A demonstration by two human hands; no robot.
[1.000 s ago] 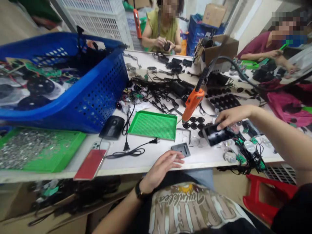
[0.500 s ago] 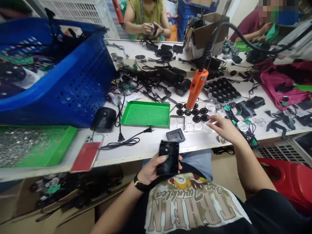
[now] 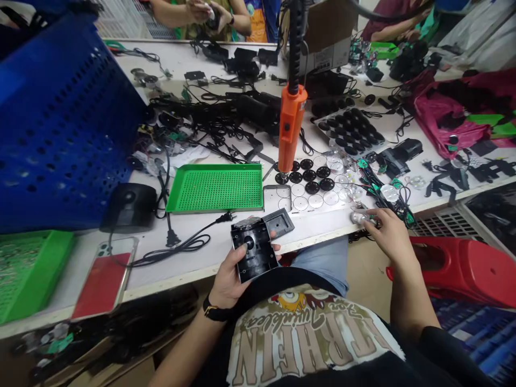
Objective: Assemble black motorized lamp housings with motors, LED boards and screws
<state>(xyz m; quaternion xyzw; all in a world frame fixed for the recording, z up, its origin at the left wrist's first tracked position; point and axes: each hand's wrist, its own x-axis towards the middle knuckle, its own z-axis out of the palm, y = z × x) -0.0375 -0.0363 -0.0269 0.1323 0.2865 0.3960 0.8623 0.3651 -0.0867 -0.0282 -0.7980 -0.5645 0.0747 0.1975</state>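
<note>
Shifted since the earlier frame: the black plastic housing (image 3: 252, 250) now lies tilted in the left hand (image 3: 230, 270), inner face up, and the right hand (image 3: 387, 239) has come back from the discs to the near edge of the bench (image 3: 213, 231).

Left hand: thumb (image 3: 238, 257) pressed on the housing's lower face, fingertips (image 3: 274, 248) curled round its far edge, grip closed. The housing sits just above the bench edge, overlapping a dark square frame (image 3: 279, 222) from this view, with one central round hole showing.

Right hand: fingers (image 3: 373, 224) curled close together, tips on a small clear-and-metal part (image 3: 360, 217) at the bench edge. It looks pinched, though the view there is poor.

Counts on the bench: 1 orange hanging driver (image 3: 291, 129), its tip among 8 black discs (image 3: 309, 174); 1 green perforated tray (image 3: 215, 188); 1 metal plate (image 3: 277, 198); 1 phone in a red case (image 3: 102, 277); 1 black tray of discs (image 3: 350, 129).

Writing: the T-shirt (image 3: 310, 344) carries upside-down block letters that read as "RHEIN", with smaller script above. A watch (image 3: 213, 310) sits on the left wrist. Nearby, a co-worker's two hands (image 3: 205, 15) hold a small item at the far bench edge.
</note>
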